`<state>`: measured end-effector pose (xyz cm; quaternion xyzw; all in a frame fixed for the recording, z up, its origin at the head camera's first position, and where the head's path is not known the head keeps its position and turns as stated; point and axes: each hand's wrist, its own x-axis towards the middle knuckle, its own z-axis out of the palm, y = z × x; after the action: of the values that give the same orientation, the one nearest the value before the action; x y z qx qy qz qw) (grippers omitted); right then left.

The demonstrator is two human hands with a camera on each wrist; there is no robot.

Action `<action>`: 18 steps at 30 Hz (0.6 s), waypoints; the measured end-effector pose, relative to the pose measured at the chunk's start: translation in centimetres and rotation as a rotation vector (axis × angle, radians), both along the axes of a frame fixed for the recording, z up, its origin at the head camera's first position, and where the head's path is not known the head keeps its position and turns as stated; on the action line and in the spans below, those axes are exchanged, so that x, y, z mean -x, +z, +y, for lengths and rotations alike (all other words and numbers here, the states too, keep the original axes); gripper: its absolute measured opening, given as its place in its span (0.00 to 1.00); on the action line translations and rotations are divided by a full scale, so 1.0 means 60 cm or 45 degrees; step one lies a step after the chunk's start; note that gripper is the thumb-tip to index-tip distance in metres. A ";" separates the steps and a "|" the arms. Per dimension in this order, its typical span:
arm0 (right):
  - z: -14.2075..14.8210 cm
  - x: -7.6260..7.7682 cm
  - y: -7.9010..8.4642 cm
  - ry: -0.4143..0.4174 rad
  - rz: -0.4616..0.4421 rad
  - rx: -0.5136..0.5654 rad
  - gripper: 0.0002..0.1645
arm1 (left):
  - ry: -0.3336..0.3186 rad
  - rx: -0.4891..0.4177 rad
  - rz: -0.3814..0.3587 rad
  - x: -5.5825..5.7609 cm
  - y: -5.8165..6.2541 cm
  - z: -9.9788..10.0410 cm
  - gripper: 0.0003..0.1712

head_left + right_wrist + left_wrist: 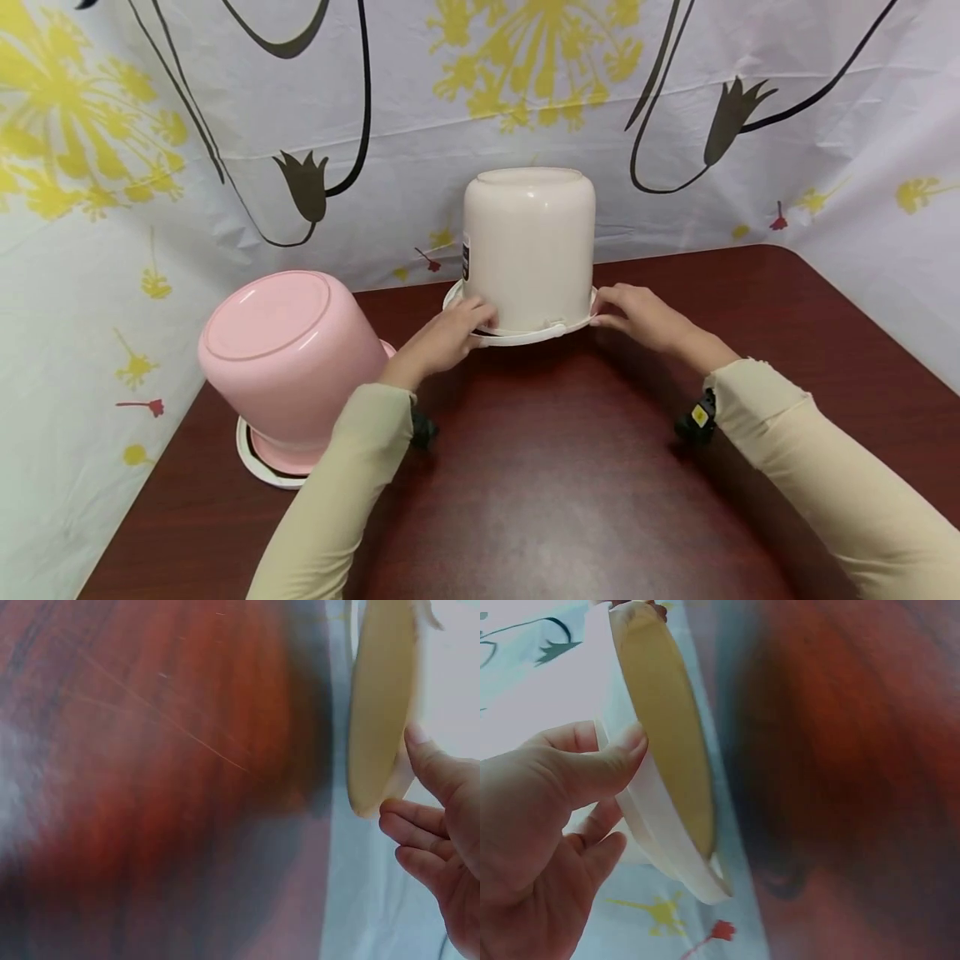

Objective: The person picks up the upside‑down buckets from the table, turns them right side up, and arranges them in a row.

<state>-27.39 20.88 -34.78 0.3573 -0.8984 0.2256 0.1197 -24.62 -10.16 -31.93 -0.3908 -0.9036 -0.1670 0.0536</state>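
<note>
A cream-white bucket (528, 250) is upside down near the back of the table, its closed base facing up. Both wrist views show its open rim raised off the tabletop. My left hand (456, 332) pinches the rim on the left; in the left wrist view the thumb (626, 754) lies along the rim band with fingers behind. On the opposite side my right hand (637, 317) grips the rim between thumb and fingers (416, 825). A white handle (525, 337) runs along the front of the rim. The bucket's inside looks yellowish in the right wrist view.
A pink bucket (300, 367), also upside down, stands left of my left forearm, with a white handle (258, 467) around its rim. The dark red-brown table (570, 492) ends at the back against a white patterned cloth (405, 100), which also hangs at both sides.
</note>
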 end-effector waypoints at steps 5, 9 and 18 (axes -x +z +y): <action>0.014 -0.008 0.030 -0.026 0.040 -0.001 0.06 | -0.070 -0.052 -0.028 0.000 0.032 0.006 0.10; 0.024 -0.016 0.056 -0.050 0.073 -0.010 0.06 | -0.134 -0.057 -0.051 0.000 0.059 0.012 0.11; 0.038 -0.034 0.113 -0.030 0.189 -0.002 0.06 | -0.263 -0.167 -0.151 -0.006 0.105 0.020 0.11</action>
<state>-25.33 23.19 -27.99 0.3624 -0.8914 0.1963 0.1884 -24.27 -8.97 -25.62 -0.4667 -0.8473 -0.2533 0.0080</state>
